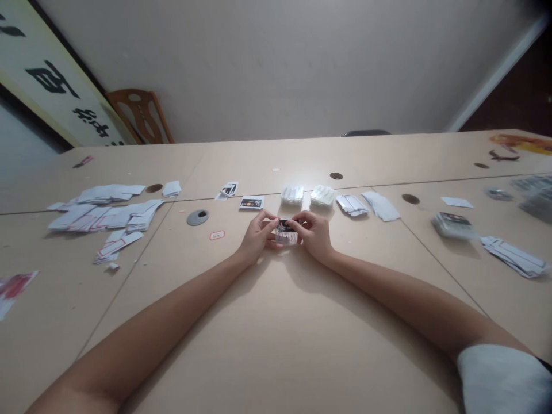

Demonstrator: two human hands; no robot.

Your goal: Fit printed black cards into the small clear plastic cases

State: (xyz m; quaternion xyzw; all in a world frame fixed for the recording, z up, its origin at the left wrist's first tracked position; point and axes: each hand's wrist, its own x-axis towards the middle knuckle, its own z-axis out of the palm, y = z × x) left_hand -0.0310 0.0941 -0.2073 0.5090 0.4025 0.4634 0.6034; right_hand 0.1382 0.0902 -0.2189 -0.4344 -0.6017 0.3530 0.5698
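Observation:
Between my two hands, just above the table, is a small dark-printed card [284, 225] with a clear, shiny lower part that looks like a plastic sleeve. My left hand [257, 234] grips its left side with thumb and fingers. On the right side my right hand [315, 234] pinches it, the thumb lying over the dark print. Right behind the hands stand two stacks of clear-sleeved pieces [292, 195]. A stack of dark-printed cards [252, 203] lies just beyond my left hand.
Piles of white paper slips [107, 215] spread over the left of the table [284, 333]. To the right are white cards [352, 205], a sleeved stack [453, 225] and more slips [515, 256]. Round cable holes [410, 199] dot the top. A wooden chair [140, 115] stands behind.

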